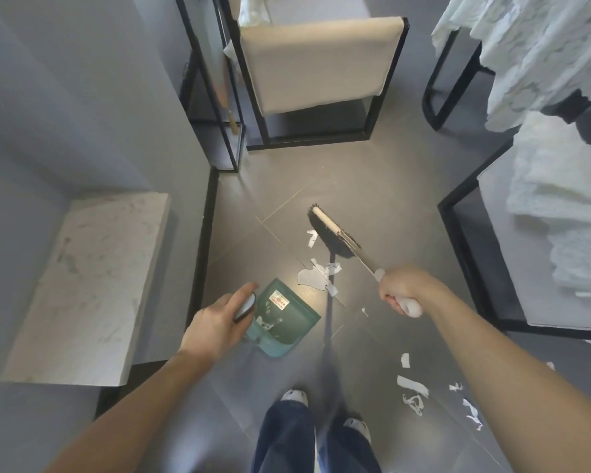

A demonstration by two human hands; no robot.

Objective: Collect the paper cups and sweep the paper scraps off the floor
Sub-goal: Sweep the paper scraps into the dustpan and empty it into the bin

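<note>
My right hand (401, 290) grips the white handle of a broom whose head (333, 228) rests on the grey floor ahead. My left hand (219, 319) holds the grey top of the handle of a green dustpan (284, 319), which stands on the floor with small white bits inside. A pile of white paper scraps (316, 276) lies between the dustpan's mouth and the broom head. Two small scraps (312, 237) sit beside the broom head. More scraps (411, 385) are scattered on the floor at lower right. No paper cups are in view.
A beige chair with a black frame (316, 63) stands ahead. A marble-topped bench (89, 288) is on the left by the wall. Black-framed furniture draped with white lace cloth (553, 206) is on the right. My legs and shoes (297, 397) are at the bottom.
</note>
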